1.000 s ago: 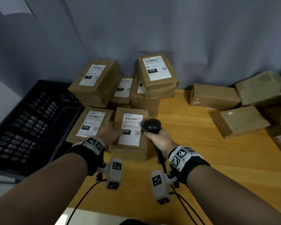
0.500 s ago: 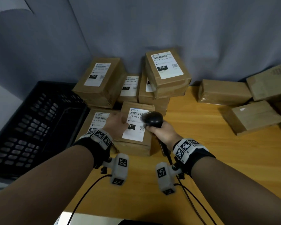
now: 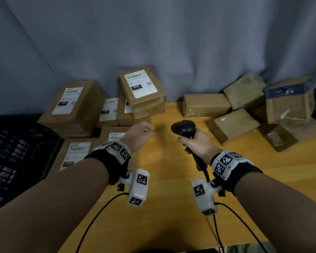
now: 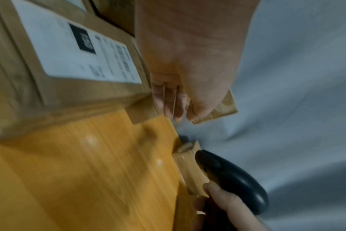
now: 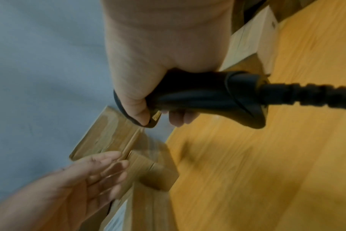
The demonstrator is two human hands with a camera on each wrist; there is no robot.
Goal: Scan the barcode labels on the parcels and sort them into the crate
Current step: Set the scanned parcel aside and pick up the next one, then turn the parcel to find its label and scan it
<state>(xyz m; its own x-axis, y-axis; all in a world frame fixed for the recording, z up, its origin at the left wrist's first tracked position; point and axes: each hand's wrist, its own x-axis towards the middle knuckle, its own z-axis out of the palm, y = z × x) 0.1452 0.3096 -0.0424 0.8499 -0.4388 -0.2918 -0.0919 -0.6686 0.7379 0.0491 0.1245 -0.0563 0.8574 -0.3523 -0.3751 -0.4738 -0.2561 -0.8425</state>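
Note:
Several brown parcels with white barcode labels are stacked at the left of the wooden table (image 3: 171,189); the tallest (image 3: 142,86) sits on top, and one labelled parcel (image 3: 115,135) lies partly hidden behind my left wrist. My left hand (image 3: 140,133) hovers above the table just right of that parcel, fingers relaxed and empty, as the right wrist view also shows (image 5: 101,170). My right hand (image 3: 195,145) grips the handle of a black barcode scanner (image 3: 183,127), whose head points away from me over bare table. The black crate (image 3: 16,152) stands at the far left.
Several plain brown parcels without visible labels are piled at the back right (image 3: 206,105), one nearer (image 3: 232,125). A grey curtain (image 3: 171,42) closes off the back. Black cables (image 3: 226,225) trail from the wrists and scanner to the table's near edge.
My left hand has lifted off the labelled parcel and moved right. The scanner has swung right, away from the label. The view has shifted to the right.

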